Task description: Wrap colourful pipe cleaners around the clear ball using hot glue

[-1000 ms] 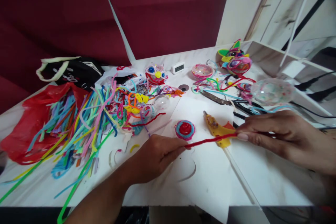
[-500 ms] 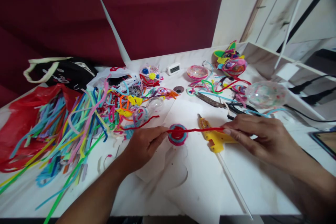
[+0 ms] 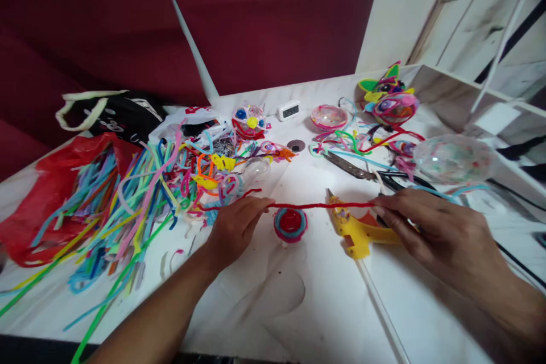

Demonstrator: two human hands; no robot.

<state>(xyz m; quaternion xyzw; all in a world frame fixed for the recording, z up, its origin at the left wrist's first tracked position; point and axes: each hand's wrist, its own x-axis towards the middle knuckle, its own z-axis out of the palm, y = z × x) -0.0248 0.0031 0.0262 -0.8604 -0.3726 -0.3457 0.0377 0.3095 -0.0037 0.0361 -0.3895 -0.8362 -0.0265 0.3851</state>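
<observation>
A red pipe cleaner point(image 3: 319, 205) is stretched level between my two hands. My left hand point(image 3: 239, 230) pinches it, and a loose end sticks out beyond that hand to the left. The right-hand end is between the thumb and fingers of my right hand point(image 3: 430, 222). Just below the strand, on the white paper, lies a round disc point(image 3: 290, 225) with a red middle, a light blue ring and a pink rim. A yellow glue gun point(image 3: 356, 233) with a long clear glue stick lies beside my right hand, partly hidden by it.
Many coloured pipe cleaners point(image 3: 145, 199) spill from a red plastic bag point(image 3: 68, 176) at left. Pliers point(image 3: 347, 165), a clear plastic dome point(image 3: 454, 158), a pink-rimmed bowl point(image 3: 329, 118), a small digital clock point(image 3: 289, 110) and decorated balls point(image 3: 248, 121) stand towards the back.
My hands have moved slightly apart, leaving a longer red span between them. The strand now passes above the disc instead of across it. The view has shifted a little.
</observation>
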